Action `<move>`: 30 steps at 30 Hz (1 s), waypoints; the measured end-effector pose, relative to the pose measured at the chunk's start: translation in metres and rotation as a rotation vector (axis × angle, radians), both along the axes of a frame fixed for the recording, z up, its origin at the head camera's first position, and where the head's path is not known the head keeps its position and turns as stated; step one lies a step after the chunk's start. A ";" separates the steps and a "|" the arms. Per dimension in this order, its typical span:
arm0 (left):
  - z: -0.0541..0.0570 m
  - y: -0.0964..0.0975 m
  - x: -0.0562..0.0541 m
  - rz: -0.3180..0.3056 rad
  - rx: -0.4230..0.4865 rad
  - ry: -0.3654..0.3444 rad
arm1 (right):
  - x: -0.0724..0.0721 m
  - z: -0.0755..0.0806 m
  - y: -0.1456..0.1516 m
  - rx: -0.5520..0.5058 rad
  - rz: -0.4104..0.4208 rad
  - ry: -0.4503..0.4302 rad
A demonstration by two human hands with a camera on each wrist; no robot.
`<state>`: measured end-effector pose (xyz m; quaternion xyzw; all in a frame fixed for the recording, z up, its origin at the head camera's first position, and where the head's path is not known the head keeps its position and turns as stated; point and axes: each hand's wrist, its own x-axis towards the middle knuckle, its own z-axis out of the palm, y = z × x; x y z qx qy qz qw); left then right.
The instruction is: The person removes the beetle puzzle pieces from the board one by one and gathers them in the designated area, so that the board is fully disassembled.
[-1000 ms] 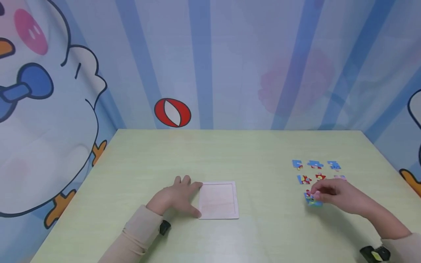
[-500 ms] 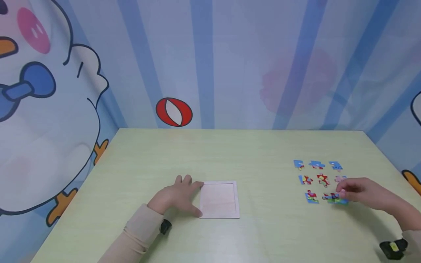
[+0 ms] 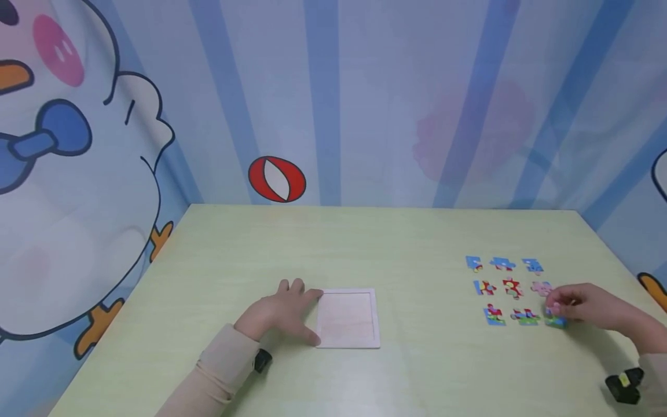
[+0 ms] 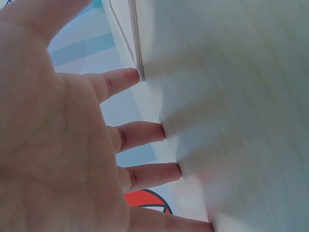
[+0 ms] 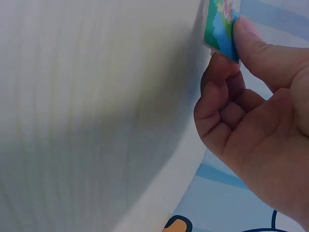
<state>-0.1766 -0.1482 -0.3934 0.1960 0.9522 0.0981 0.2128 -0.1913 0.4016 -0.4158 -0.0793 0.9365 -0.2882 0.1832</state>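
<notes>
In the head view, my left hand [image 3: 281, 313] lies at the left side of a flat, square, pale pink puzzle tray [image 3: 346, 319] with a raised rim, thumb and index finger touching its corners. Its fingers [image 4: 149, 175] are spread and straight in the left wrist view, tips on the table. Over at the right, my right hand [image 3: 591, 308] pinches a green and blue jigsaw piece [image 5: 222, 30] between thumb and index finger. That piece is at the lower right corner of a grid of spaced jigsaw pieces [image 3: 512, 288]; the fingers partly cover it in the head view.
A pale wood-grain table [image 3: 417, 249] carries everything. Behind it hangs a blue striped cloth backdrop [image 3: 375, 104] with cartoon prints. Black devices are strapped at both wrists, a left one [image 3: 263, 361] and a right one [image 3: 624, 386].
My right hand has moved right along the near row, from its left piece to its right one, uncovering the other pieces. The left hand and tray keep their places.
</notes>
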 end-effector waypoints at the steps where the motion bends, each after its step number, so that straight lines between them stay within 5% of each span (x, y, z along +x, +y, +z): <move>1: 0.000 0.000 0.000 -0.001 -0.001 -0.001 | 0.000 -0.001 0.000 0.008 -0.005 0.000; 23: 0.004 0.000 -0.004 -0.008 -0.003 -0.019 | 0.001 -0.009 0.005 0.130 0.043 0.140; 30: 0.014 -0.014 -0.025 0.035 0.014 -0.047 | -0.009 0.008 -0.005 0.092 -0.008 0.229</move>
